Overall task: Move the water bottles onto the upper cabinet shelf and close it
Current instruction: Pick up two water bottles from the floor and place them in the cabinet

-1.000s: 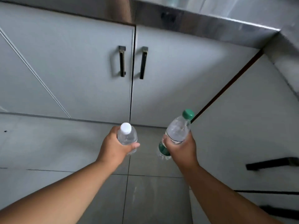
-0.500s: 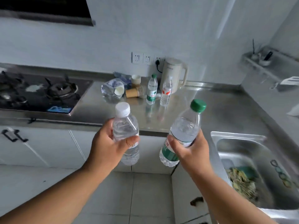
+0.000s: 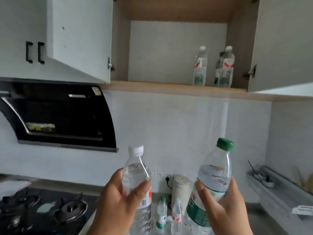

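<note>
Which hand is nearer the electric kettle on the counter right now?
Right. The right hand, gripping the green-capped bottle, sits just right of the kettle in the picture. The left hand, gripping the white-capped bottle, is farther off to its left.

This is a home kitchen. A gas stove (image 3: 42, 207) sits at the lower left under a slanted black range hood (image 3: 57, 114). White wall cabinets (image 3: 79, 39) hang above a pale tiled wall, one open with wooden sides. An electric kettle (image 3: 181, 189) stands plugged into wall sockets (image 3: 160, 175) on the steel tabletop (image 3: 264, 223), and a wall rack (image 3: 271, 187) holds utensils at right.
</note>
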